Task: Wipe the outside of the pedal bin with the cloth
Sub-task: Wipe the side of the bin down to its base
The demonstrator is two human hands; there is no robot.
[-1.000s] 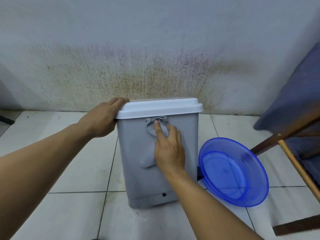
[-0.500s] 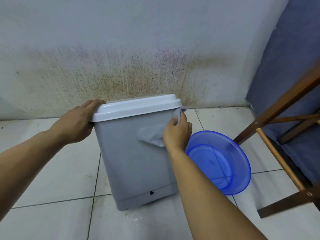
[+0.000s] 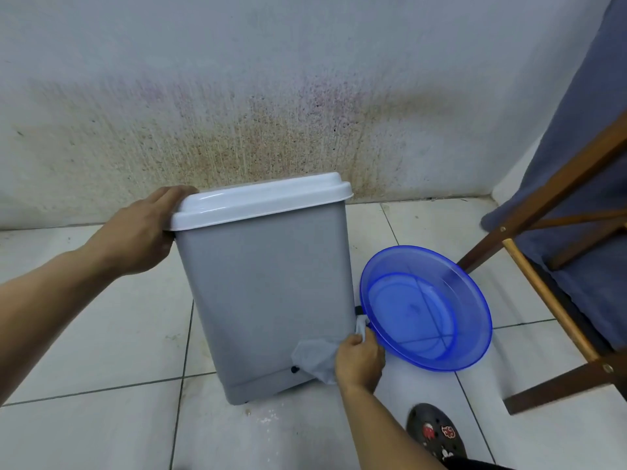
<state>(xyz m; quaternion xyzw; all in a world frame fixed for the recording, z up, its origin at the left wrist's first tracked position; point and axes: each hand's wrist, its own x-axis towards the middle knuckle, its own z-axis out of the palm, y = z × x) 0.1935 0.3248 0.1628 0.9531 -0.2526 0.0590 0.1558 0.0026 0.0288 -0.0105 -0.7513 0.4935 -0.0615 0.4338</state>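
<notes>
- The pedal bin (image 3: 268, 300) sits mid-frame on the tiled floor (image 3: 101, 334), just in front of the stained wall (image 3: 271, 113). It's a tall grey box whose long axis runs up and down but is tilted, with the top leaning toward 1 o'clock and the near bottom edge looking slightly lifted. White lid (image 3: 261, 198) is shut, so no telling what's inside.
- At 3 o'clock from the bin there's a blue basin (image 3: 468, 290), just beside the bin's right wall. Looks like clear water in the bottom, floor tile lines show through it.
- Wooden chair frame (image 3: 543, 293) with blue fabric is further out at 3 o'clock, well apart from the bin.
- Left hand (image 3: 142, 232) is at 9 o'clock on the bin, fingers curled over the lid's left rim, steadying it.
- Right hand (image 3: 359, 361) is down at the bin's 5 o'clock corner, clenched around the cloth (image 3: 315, 357) and pressing it on the front-right edge near the base.
- So the right hand is the one doing the wiping, and the unwiped-looking faces lie up toward 12 and left toward 9 from its grip. I'd guess the stroke goes along the bottom or back up.
- Dark shoe (image 3: 434, 432) at 6 o'clock, apart from everything.
</notes>
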